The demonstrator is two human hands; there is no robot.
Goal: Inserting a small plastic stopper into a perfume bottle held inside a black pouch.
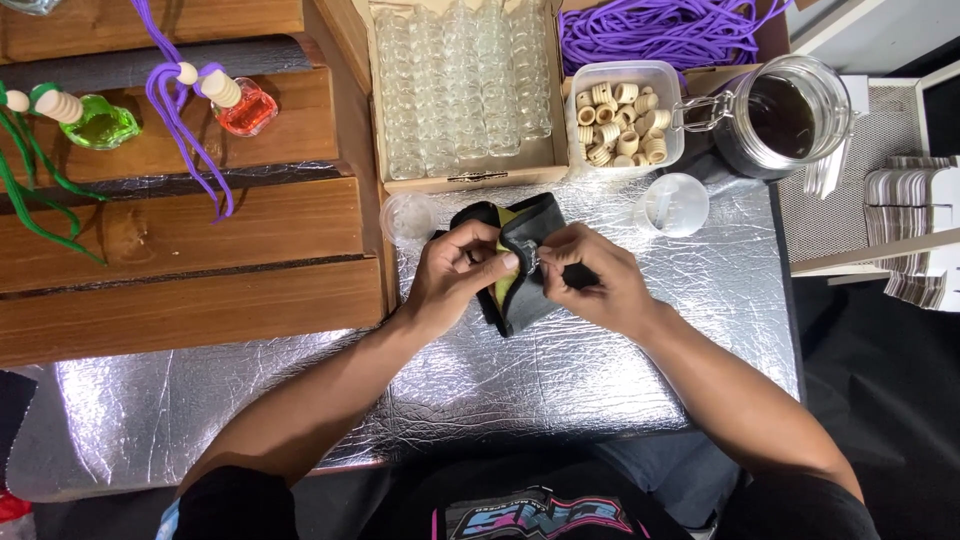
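My left hand (455, 275) and my right hand (590, 275) meet over a black pouch (525, 225) with a yellow-green lining, which lies on the silver foil mat (560, 370). Both hands pinch a small clear glass bottle (529, 258) at the pouch's middle. My left thumb presses the pouch from the left, and my right fingers grip the bottle from the right. Most of the bottle is hidden by my fingers.
A box of clear glass bottles (460, 85) stands behind, beside a tub of wooden caps (622, 120), purple cords (660, 30) and a jar of dark liquid (785, 115). Two small clear cups (675, 205) sit nearby. Wooden steps (180, 230) at left carry green (95, 120) and red (245, 105) filled bottles.
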